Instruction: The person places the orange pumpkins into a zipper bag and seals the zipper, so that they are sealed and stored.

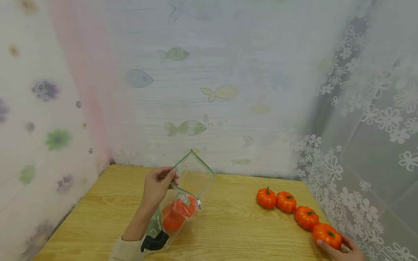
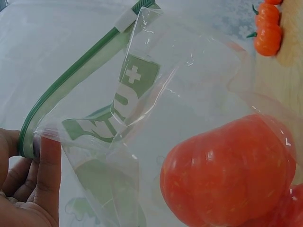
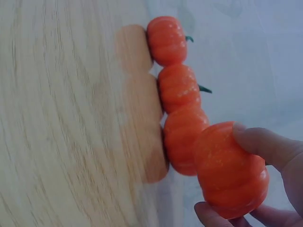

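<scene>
My left hand [image 1: 160,185] pinches the rim of a clear zip bag [image 1: 196,175] between thumb and fingers. The bag's mouth gapes, edged by a green zip strip [image 2: 66,78] with a white slider. Small orange pumpkins [image 1: 173,217] show through the plastic at the bottom of the bag. At the right, my right hand [image 1: 347,250] grips a pumpkin [image 1: 326,236] with a green stem, thumb on one side and fingers on the other. This pumpkin [image 3: 232,175] overlaps its neighbour in the right wrist view.
Three more pumpkins, a near one [image 1: 306,218], a middle one [image 1: 286,202] and a far one [image 1: 266,198], run in a slanting row along the right side of the wooden table [image 1: 235,224]. Patterned sheets [image 1: 261,90] hang behind and on both sides.
</scene>
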### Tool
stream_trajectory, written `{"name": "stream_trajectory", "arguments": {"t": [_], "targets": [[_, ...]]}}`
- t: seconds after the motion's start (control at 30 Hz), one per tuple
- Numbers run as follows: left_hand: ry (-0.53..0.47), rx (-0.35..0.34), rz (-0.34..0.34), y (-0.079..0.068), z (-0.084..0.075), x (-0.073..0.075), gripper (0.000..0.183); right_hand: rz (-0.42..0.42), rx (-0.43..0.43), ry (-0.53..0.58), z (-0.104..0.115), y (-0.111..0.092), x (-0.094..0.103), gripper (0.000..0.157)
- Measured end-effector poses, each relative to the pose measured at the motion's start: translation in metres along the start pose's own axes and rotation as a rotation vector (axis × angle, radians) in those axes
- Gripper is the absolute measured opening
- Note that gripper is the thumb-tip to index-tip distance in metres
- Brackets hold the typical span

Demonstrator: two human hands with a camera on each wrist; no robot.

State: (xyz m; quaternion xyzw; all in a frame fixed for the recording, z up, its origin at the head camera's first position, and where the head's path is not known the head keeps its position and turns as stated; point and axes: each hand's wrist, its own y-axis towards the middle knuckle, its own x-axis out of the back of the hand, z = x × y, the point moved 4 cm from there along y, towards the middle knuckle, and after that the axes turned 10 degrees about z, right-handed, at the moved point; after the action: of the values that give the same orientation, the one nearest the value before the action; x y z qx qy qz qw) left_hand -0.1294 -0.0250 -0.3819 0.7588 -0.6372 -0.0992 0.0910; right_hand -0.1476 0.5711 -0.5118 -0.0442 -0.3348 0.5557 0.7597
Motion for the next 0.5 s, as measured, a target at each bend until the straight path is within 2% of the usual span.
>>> {"name": "stream_trajectory", "arguments": {"t": [0.17, 0.27, 0.4, 0.5], "targets": [[-0.003, -0.002, -0.001, -0.002, 0.0, -0.001, 0.023, -0.005, 0.042, 0.01, 0.007, -0.009, -0.005, 0.136], [-0.007, 0.001, -0.004, -0.002, 0.001, -0.001, 0.023, -0.051, 0.107, 0.037, 0.014, -0.015, -0.011, 0.126], [-0.009, 0.006, -0.012, -0.004, 0.001, -0.001, 0.023, -0.119, 0.225, 0.157, 0.022, -0.02, -0.02, 0.11], [-0.004, 0.006, -0.016, -0.004, 0.001, -0.001, 0.023, -0.124, 0.26, 0.229, 0.026, -0.023, -0.028, 0.107]]}}
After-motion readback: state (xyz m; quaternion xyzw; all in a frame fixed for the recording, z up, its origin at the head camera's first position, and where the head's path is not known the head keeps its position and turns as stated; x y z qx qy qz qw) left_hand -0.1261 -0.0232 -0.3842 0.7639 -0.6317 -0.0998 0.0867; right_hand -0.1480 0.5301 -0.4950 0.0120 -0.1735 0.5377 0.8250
